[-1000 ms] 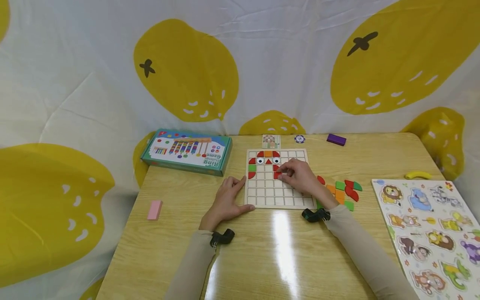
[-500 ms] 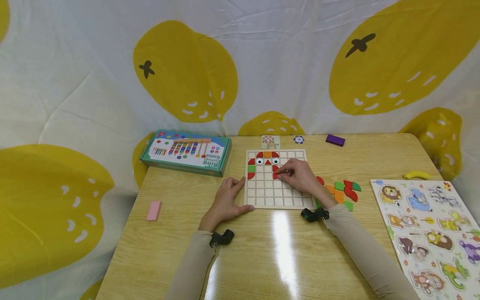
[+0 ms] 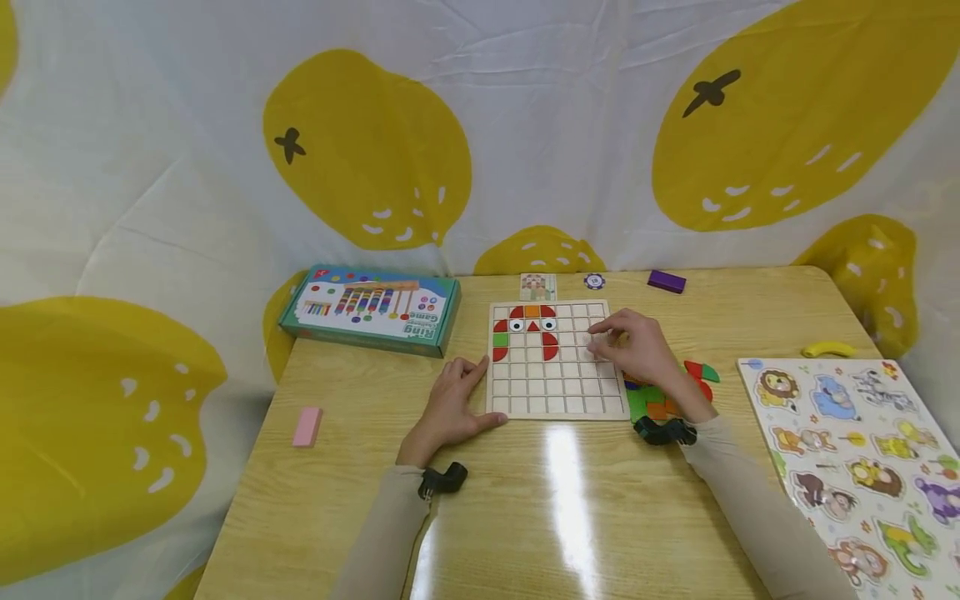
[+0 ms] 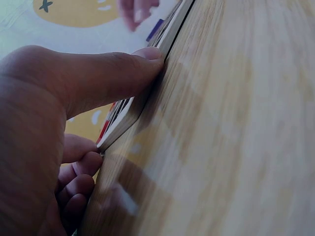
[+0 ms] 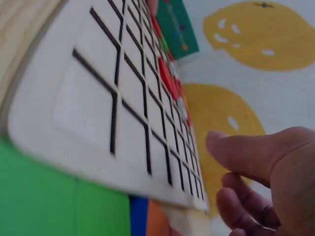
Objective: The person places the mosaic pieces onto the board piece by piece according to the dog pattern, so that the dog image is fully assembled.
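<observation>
A wooden grid board [image 3: 564,412] lies on the table, with red, green and orange pieces and two eye tiles in its upper left cells. My left hand [image 3: 447,406] rests at the board's near left corner. Its straight thumb [image 4: 120,73] touches the near edge and the forefinger the left edge. Above the board's right side is my right hand [image 3: 643,348], bent fingers apart from the thumb [image 5: 236,150] and nothing between them. Two red quarter pieces [image 3: 550,347] sit stacked in cells left of it. Loose green pieces [image 3: 640,402] lie partly hidden under the right forearm.
A printed pattern card [image 3: 537,287], a round chip [image 3: 594,282] and a purple block [image 3: 667,282] lie behind the board. A game box [image 3: 371,310] stands back left, a pink block [image 3: 307,427] at left. An animal puzzle [image 3: 847,446] and a yellow curved piece [image 3: 828,349] occupy the right.
My right hand has let go of the red piece in the grid and moved right, toward the loose pieces. My left hand stays at the board's corner.
</observation>
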`<state>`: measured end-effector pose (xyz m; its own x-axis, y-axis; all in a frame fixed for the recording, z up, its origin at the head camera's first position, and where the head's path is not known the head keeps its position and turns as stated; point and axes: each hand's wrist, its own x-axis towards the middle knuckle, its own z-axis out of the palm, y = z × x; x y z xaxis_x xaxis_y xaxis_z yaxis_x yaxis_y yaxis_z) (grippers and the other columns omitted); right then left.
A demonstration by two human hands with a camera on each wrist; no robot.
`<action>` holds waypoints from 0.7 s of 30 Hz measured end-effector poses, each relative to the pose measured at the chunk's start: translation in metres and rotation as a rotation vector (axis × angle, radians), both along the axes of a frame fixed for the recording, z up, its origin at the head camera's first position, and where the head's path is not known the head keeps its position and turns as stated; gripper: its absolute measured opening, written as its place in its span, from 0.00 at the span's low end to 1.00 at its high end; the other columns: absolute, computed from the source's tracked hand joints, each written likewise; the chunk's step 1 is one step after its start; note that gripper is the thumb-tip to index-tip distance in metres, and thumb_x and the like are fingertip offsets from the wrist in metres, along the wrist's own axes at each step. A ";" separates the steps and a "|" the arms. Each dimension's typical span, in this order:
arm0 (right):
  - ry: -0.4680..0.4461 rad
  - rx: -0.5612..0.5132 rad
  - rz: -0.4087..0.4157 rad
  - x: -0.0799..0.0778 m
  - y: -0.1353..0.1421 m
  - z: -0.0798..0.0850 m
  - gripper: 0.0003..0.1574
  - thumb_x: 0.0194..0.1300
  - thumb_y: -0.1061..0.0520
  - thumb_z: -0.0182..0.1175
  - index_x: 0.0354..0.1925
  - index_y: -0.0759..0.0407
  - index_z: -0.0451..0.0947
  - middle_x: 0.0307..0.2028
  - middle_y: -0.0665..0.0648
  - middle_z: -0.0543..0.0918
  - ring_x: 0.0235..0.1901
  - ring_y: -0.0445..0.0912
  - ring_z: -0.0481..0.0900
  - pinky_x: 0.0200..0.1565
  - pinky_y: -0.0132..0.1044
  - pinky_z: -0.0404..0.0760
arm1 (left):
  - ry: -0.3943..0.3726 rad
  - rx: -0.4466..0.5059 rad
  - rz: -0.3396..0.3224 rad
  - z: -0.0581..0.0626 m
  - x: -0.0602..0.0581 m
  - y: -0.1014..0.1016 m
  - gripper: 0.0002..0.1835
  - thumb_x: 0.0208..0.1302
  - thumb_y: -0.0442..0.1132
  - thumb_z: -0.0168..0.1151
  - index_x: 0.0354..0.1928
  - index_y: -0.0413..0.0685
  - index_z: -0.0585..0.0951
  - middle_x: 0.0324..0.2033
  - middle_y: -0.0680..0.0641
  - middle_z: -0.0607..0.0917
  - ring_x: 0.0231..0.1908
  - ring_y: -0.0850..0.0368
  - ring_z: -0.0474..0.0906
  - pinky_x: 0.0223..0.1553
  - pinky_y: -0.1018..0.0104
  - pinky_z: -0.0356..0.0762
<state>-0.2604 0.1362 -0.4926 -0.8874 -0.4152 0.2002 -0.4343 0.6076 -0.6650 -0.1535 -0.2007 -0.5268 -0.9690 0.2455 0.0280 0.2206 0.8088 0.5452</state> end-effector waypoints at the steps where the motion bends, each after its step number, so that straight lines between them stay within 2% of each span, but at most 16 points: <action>1: -0.011 0.032 -0.023 0.000 0.010 0.002 0.17 0.58 0.53 0.72 0.45 0.57 0.87 0.39 0.57 0.83 0.36 0.49 0.79 0.38 0.43 0.75 | 0.004 0.004 0.002 0.000 0.000 0.000 0.57 0.47 0.68 0.72 0.76 0.52 0.60 0.51 0.48 0.69 0.51 0.54 0.62 0.53 0.56 0.64; 4: -0.058 0.123 -0.070 0.003 0.038 0.005 0.19 0.58 0.51 0.73 0.46 0.58 0.87 0.39 0.57 0.84 0.36 0.50 0.80 0.39 0.45 0.76 | 0.011 -0.002 0.005 0.000 -0.001 0.001 0.57 0.46 0.68 0.72 0.76 0.52 0.61 0.51 0.48 0.69 0.52 0.54 0.63 0.54 0.56 0.64; 6: -0.100 0.166 -0.062 0.005 0.050 0.006 0.20 0.59 0.49 0.72 0.46 0.59 0.86 0.38 0.57 0.84 0.35 0.49 0.80 0.39 0.45 0.76 | 0.013 -0.002 0.008 -0.001 -0.001 0.001 0.57 0.46 0.68 0.72 0.76 0.52 0.61 0.52 0.48 0.69 0.52 0.54 0.63 0.54 0.56 0.64; 9: -0.165 0.193 -0.037 0.007 0.056 0.004 0.20 0.61 0.46 0.70 0.44 0.59 0.85 0.36 0.55 0.84 0.33 0.46 0.79 0.38 0.42 0.76 | 0.015 0.001 0.012 -0.003 0.000 -0.003 0.57 0.46 0.68 0.72 0.76 0.52 0.61 0.51 0.49 0.69 0.52 0.54 0.63 0.54 0.56 0.64; 13: -0.212 0.194 -0.049 0.009 0.055 -0.001 0.16 0.63 0.49 0.69 0.41 0.59 0.82 0.34 0.54 0.83 0.32 0.46 0.77 0.37 0.39 0.76 | 0.024 0.009 0.006 -0.005 0.000 -0.005 0.57 0.47 0.68 0.72 0.76 0.53 0.61 0.51 0.49 0.69 0.51 0.54 0.63 0.54 0.56 0.63; 18: -0.214 0.167 -0.062 0.010 0.059 -0.003 0.11 0.66 0.54 0.66 0.41 0.59 0.77 0.34 0.56 0.82 0.33 0.47 0.76 0.36 0.37 0.75 | 0.037 -0.002 -0.005 -0.005 -0.001 -0.003 0.56 0.48 0.68 0.71 0.76 0.52 0.61 0.52 0.49 0.69 0.51 0.55 0.63 0.54 0.56 0.63; 21: -0.140 0.136 -0.062 0.009 0.063 -0.004 0.09 0.67 0.57 0.64 0.42 0.58 0.75 0.35 0.56 0.82 0.33 0.48 0.77 0.37 0.37 0.75 | 0.034 -0.004 -0.009 -0.004 -0.001 -0.001 0.56 0.48 0.68 0.71 0.75 0.52 0.61 0.52 0.49 0.69 0.51 0.55 0.63 0.54 0.56 0.63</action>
<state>-0.2510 0.1995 -0.4969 -0.9274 -0.3736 0.0192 -0.3025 0.7188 -0.6259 -0.1548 -0.2017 -0.5310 -0.9652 0.2545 0.0597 0.2463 0.8086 0.5343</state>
